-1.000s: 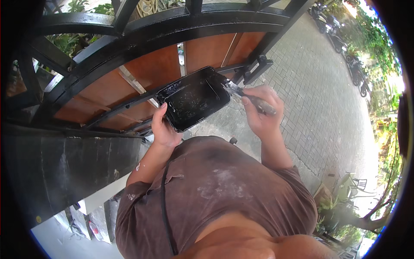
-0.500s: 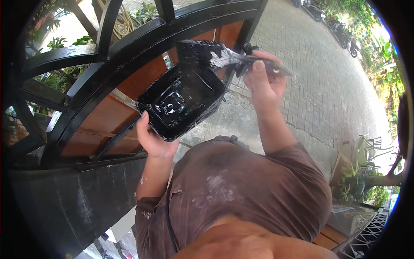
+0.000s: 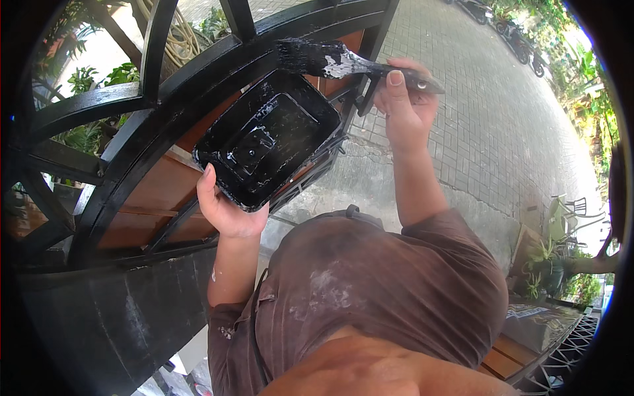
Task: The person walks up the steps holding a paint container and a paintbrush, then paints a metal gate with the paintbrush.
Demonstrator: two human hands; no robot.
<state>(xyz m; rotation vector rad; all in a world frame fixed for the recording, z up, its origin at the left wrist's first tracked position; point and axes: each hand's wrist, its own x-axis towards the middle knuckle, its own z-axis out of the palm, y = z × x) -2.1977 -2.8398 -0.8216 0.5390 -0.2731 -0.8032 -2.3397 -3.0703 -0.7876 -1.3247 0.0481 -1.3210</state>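
Observation:
My left hand (image 3: 228, 208) grips a black rectangular paint tray (image 3: 300, 148) by its near left corner, thumb over the rim. Wet black paint lines its inside. In my right hand (image 3: 404, 105) is a paintbrush (image 3: 343, 65), held by the handle with the thumb on top. Its bristles are coated in black paint and point left, just above the tray's far edge. The pale metal band is smeared with paint. Behind the bristles runs a curved black bar of the gate (image 3: 191, 76); whether they touch it I cannot tell.
Reddish-brown panels (image 3: 155, 185) fill the gate's lower part. A dark wall (image 3: 125, 317) stands at the left below it. Paving (image 3: 462, 112) stretches away to the right, with parked motorcycles (image 3: 522, 43) far off. Plants and a coiled hose (image 3: 178, 36) show behind the gate.
The brush has risen slightly and moved a little right, away from the tray's far edge. The tray has shifted slightly left. Both hands keep their hold.

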